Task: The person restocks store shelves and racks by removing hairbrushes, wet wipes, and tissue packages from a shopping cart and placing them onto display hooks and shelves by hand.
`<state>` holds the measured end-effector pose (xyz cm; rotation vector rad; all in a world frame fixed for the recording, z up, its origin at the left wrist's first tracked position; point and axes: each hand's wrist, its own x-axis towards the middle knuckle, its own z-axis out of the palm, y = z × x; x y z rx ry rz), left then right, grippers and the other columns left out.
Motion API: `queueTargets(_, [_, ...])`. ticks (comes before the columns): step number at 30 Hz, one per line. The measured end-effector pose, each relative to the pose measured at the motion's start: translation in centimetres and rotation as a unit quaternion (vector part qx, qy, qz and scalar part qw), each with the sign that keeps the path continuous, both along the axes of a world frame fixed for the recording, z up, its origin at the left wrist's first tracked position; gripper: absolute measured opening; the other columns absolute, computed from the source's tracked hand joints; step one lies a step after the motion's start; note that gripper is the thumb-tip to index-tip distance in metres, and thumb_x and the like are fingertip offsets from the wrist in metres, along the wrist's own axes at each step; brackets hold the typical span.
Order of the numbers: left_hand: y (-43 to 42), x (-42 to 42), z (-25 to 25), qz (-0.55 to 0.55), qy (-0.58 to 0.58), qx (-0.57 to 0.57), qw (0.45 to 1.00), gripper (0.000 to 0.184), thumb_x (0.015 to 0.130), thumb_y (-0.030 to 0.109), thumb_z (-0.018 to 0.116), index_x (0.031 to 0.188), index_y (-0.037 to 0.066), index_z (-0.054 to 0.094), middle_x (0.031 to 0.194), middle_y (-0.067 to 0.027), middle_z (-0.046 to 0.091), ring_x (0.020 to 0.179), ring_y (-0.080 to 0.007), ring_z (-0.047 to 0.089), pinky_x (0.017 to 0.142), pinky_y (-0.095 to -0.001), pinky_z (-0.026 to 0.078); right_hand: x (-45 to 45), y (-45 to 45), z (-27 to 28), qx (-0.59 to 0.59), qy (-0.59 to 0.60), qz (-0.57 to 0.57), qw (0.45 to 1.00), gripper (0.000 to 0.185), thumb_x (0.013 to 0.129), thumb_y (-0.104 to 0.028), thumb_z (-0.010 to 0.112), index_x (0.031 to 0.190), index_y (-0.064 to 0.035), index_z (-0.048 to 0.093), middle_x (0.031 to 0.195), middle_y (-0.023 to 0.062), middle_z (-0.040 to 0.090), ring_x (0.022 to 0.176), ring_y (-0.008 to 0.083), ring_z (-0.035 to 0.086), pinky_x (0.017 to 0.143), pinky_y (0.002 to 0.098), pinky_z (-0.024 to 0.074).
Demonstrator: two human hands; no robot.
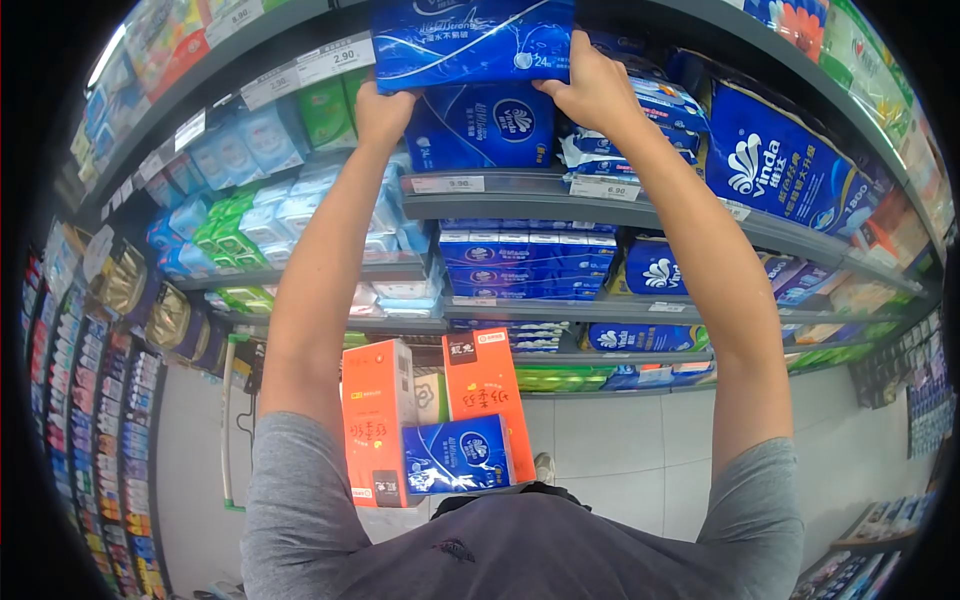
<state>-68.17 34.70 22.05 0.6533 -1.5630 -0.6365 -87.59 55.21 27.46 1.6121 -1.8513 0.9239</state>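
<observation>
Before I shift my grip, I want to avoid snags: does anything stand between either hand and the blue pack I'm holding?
Nothing visible: left hand and right hand both grip the blue pack directly.

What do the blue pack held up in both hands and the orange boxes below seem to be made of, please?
The blue pack: probably printed plastic film, smooth and slightly glossy, judging by its sheen. The orange boxes: likely printed cardboard with a smooth finish, going by their flat faces and squared edges.

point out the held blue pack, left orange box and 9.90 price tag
held blue pack (465,45): head view, printed face
left orange box (376,425): head view, printed face
9.90 price tag (447,184): head view, middle
</observation>
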Motion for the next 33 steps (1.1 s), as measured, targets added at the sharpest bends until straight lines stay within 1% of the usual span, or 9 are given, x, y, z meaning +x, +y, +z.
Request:
queueTargets(4, [-1.9,0.1,-0.5,0.001,-0.02,-0.002,1.0,0.035,0.073,0.013,0.077,0.102,-0.003,0.066,0.099,-0.0151,0.069,0.088,-0.0213,0.065,0.078,-0.0336,0.05,0.1,-0.8,-0.2,0.0,0.049,-0.046,0.998,0.059,0.078,-0.033,0.077,0.115,0.0059,0.051,0.098,0.0264,0.068,0.094,0.0407,0.067,0.092,0.0465,0.0461])
queueTargets(9, [0.7,2.1,1.2,-0.154,-0.058,-0.008,0.986,0.066,0.069,0.018,0.082,0.124,-0.005,0.053,0.111,-0.0161,0.066,0.099,-0.0231,0.063,0.088,-0.0331,0.048,-0.1,-1.6,-0.6,0.0,0.059,-0.088,0.994,0.053,0.078,-0.033,0.077,0.108,0.0051,0.055,0.093,0.025,0.069,0.092,0.0367,0.067,0.085,0.0484,0.0437])
queueTargets(12, [1.4,3.9,1.9,-0.203,-0.118,-0.009,0.972,0.076,0.07,0.019,0.082,0.132,-0.006,0.045,0.115,-0.0172,0.064,0.104,-0.023,0.062,0.094,-0.0329,0.046,0.1,-1.9,-0.8,-0.001,0.064,-0.115,0.991,0.057,0.076,-0.035,0.078,0.109,0.0053,0.056,0.098,0.0253,0.068,0.096,0.0368,0.067,0.089,0.0478,0.0439])
queueTargets(17, [0.2,4.2,1.2,-0.217,-0.097,0.005,0.971,0.073,0.072,0.02,0.08,0.132,-0.007,0.047,0.115,-0.0177,0.065,0.108,-0.0229,0.06,0.095,-0.0329,0.045,-0.8,-1.6,0.6,0.08,0.009,-0.085,0.993,0.063,0.079,-0.048,0.072,0.113,0.0035,0.06,0.105,0.0214,0.069,0.102,0.036,0.066,0.094,0.0462,0.0453])
queueTargets(19, [0.1,3.8,1.1,-0.22,-0.099,0.015,0.97,0.072,0.073,0.02,0.08,0.131,-0.007,0.048,0.114,-0.0177,0.065,0.108,-0.0232,0.06,0.096,-0.0328,0.044,-2.1,-2.0,1.0,0.061,-0.085,0.015,0.994,0.064,0.081,-0.051,0.069,0.114,0.0031,0.062,0.106,0.0222,0.068,0.103,0.0363,0.066,0.091,0.0445,0.0495])
queueTargets(25, [0.2,3.3,1.3,-0.194,-0.121,0.051,0.972,0.067,0.075,0.017,0.077,0.131,-0.007,0.049,0.116,-0.0173,0.064,0.11,-0.0231,0.059,0.098,-0.0333,0.042,-2.5,-2.9,1.0,0.035,-0.075,-0.034,0.996,0.058,0.083,-0.046,0.068,0.113,0.0041,0.065,0.104,0.0227,0.069,0.099,0.0352,0.066,0.09,0.0421,0.0488])
queueTargets(27, [0.0,3.7,0.8,-0.304,0.021,0.049,0.951,0.066,0.077,0.02,0.078,0.13,-0.007,0.049,0.12,-0.0172,0.062,0.113,-0.0229,0.057,0.099,-0.0331,0.042,-2.5,-2.9,1.1,0.025,-0.084,-0.016,0.996,0.055,0.084,-0.044,0.068,0.112,0.0036,0.065,0.104,0.0222,0.069,0.099,0.0346,0.066,0.09,0.0418,0.0488])
queueTargets(31, [0.0,3.7,0.7,-0.291,0.001,0.052,0.955,0.068,0.08,0.025,0.077,0.132,-0.009,0.047,0.124,-0.0186,0.06,0.117,-0.023,0.055,0.101,-0.0329,0.041,-3.2,-3.1,1.4,0.048,-0.084,-0.01,0.995,0.05,0.084,-0.037,0.069,0.114,0.0031,0.065,0.105,0.0214,0.069,0.1,0.034,0.066,0.091,0.0409,0.0483])
queueTargets(33, [0.1,3.4,0.9,-0.236,-0.011,0.077,0.969,0.064,0.089,0.032,0.07,0.134,-0.007,0.048,0.128,-0.0155,0.058,0.118,-0.0212,0.054,0.103,-0.0328,0.04,-3.3,-3.2,1.2,0.049,-0.088,0.009,0.995,0.049,0.084,-0.036,0.069,0.115,0.0031,0.065,0.106,0.0216,0.069,0.1,0.034,0.066,0.092,0.0407,0.0482])
